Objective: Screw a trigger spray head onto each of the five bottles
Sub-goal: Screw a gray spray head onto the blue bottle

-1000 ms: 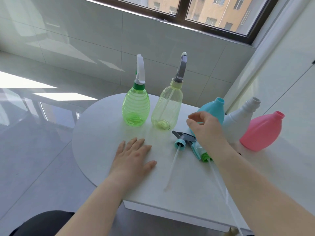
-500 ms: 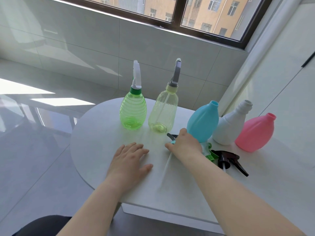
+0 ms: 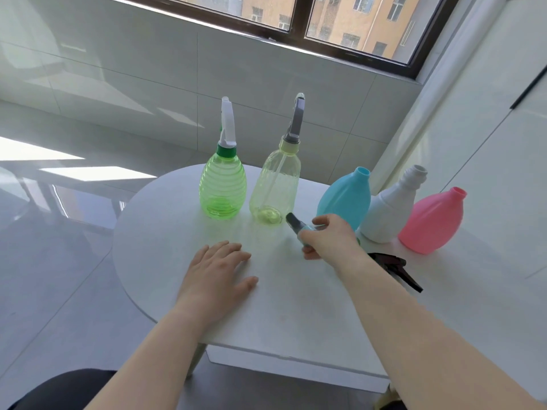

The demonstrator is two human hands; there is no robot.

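Five bottles stand in a row on the white table (image 3: pixel 165 255). The green ribbed bottle (image 3: pixel 222 187) carries a white spray head and the pale yellow bottle (image 3: pixel 275 187) a grey one. The blue bottle (image 3: pixel 344 199), white bottle (image 3: pixel 387 211) and pink bottle (image 3: pixel 430 221) have open necks. My right hand (image 3: pixel 328 241) grips a grey and teal spray head (image 3: pixel 296 224) just in front of the blue bottle. My left hand (image 3: pixel 217 270) rests flat on the table, fingers spread. A black spray head (image 3: pixel 395 266) lies on the table right of my right forearm.
The table stands against a white wall on the right, below a tiled wall and a window. Its rounded left edge drops to a glossy grey floor. A small green part shows just behind my right wrist.
My right hand has closed around the grey and teal spray head and raised it off the table toward the blue bottle. My left hand has stayed flat.
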